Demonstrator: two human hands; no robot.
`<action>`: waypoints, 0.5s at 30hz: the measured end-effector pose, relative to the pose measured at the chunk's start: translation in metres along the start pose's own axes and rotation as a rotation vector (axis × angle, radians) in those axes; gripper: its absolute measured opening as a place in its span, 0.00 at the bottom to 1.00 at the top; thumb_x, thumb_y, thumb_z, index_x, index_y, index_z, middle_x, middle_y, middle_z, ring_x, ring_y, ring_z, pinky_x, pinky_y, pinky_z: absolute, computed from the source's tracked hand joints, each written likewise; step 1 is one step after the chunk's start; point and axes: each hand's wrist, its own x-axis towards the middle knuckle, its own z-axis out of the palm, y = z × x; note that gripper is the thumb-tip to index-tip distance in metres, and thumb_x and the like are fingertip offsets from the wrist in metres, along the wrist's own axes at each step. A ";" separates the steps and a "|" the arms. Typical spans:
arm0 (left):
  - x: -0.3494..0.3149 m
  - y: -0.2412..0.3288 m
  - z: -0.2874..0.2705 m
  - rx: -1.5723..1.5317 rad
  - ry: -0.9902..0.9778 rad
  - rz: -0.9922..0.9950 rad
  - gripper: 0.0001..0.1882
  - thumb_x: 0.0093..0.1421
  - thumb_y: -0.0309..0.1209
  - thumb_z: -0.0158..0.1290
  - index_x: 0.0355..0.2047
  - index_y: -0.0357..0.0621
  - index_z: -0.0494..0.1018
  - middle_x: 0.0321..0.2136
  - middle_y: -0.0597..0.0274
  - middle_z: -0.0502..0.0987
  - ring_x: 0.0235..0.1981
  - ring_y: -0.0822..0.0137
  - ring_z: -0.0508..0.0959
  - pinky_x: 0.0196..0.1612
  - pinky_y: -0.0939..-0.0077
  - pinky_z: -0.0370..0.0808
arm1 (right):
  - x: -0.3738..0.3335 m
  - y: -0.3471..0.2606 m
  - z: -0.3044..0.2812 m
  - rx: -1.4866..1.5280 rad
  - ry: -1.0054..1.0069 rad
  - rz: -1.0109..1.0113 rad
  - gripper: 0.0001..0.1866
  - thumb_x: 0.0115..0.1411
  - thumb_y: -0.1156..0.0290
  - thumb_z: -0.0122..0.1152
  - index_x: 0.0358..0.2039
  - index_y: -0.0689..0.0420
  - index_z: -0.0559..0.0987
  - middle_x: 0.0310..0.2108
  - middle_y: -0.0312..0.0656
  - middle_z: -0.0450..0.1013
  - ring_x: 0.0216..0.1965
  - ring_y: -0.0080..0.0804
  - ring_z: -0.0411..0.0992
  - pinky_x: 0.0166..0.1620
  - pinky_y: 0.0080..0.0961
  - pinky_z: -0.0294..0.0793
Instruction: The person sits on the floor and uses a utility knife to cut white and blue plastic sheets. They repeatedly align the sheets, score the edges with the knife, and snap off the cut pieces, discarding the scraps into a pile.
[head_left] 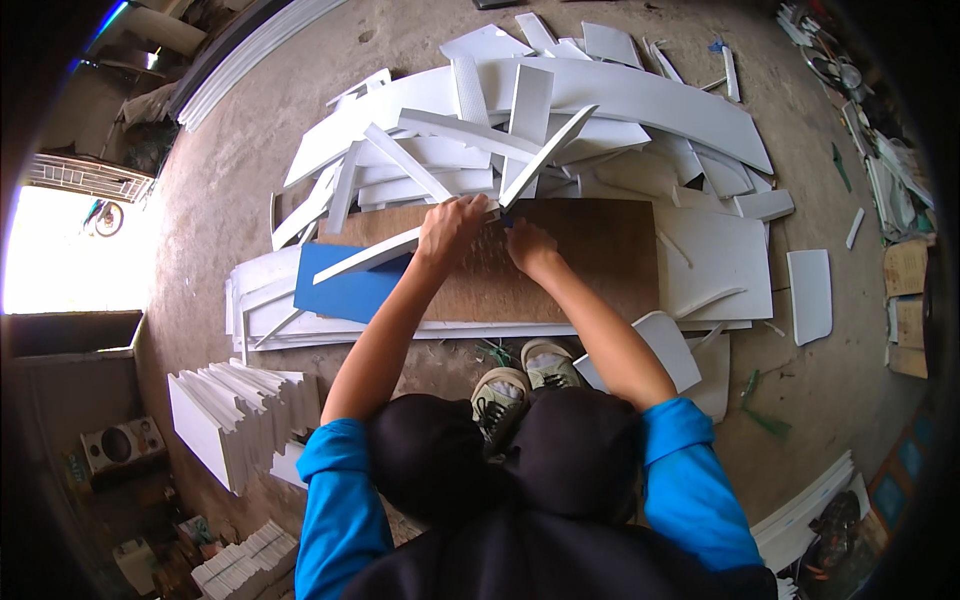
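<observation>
My left hand (452, 228) is closed around a long white strip (368, 256) that slants across a blue sheet (325, 283). Just past my fingers, another white length (548, 158) angles up and away; I cannot tell whether the two are joined. My right hand (531, 246) is closed close beside that spot, with something small and dark blue (508, 219) showing at its fingertips, its kind too hidden to make out. Both hands are over a brown wooden board (595, 265), which rests on stacked white sheets (715, 265).
White offcuts (425, 150) and a long curved white panel (660, 100) pile up beyond the board. A bundle of white pieces (215, 420) stands at the left. My shoes (500, 395) are at the board's near edge. A loose white panel (809, 297) lies at the right.
</observation>
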 end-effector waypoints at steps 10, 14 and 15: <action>-0.001 -0.004 0.001 -0.019 -0.043 0.022 0.04 0.54 0.27 0.45 0.30 0.43 0.65 0.24 0.56 0.74 0.25 0.55 0.77 0.24 0.64 0.75 | -0.006 0.009 0.011 0.025 0.003 0.039 0.17 0.61 0.59 0.40 0.37 0.61 0.69 0.32 0.54 0.72 0.35 0.53 0.71 0.38 0.45 0.70; -0.002 0.001 0.005 -0.018 0.004 0.033 0.04 0.54 0.27 0.45 0.30 0.43 0.65 0.24 0.58 0.74 0.25 0.55 0.77 0.24 0.64 0.75 | 0.005 0.024 0.022 0.098 0.022 -0.015 0.16 0.61 0.62 0.39 0.39 0.61 0.68 0.36 0.54 0.71 0.37 0.52 0.71 0.40 0.44 0.69; -0.003 0.001 0.006 0.006 0.003 0.022 0.04 0.54 0.27 0.45 0.30 0.44 0.65 0.24 0.58 0.74 0.26 0.56 0.77 0.24 0.65 0.75 | 0.005 0.026 0.025 0.101 0.030 -0.045 0.16 0.61 0.62 0.39 0.39 0.61 0.68 0.36 0.54 0.71 0.37 0.52 0.71 0.41 0.44 0.68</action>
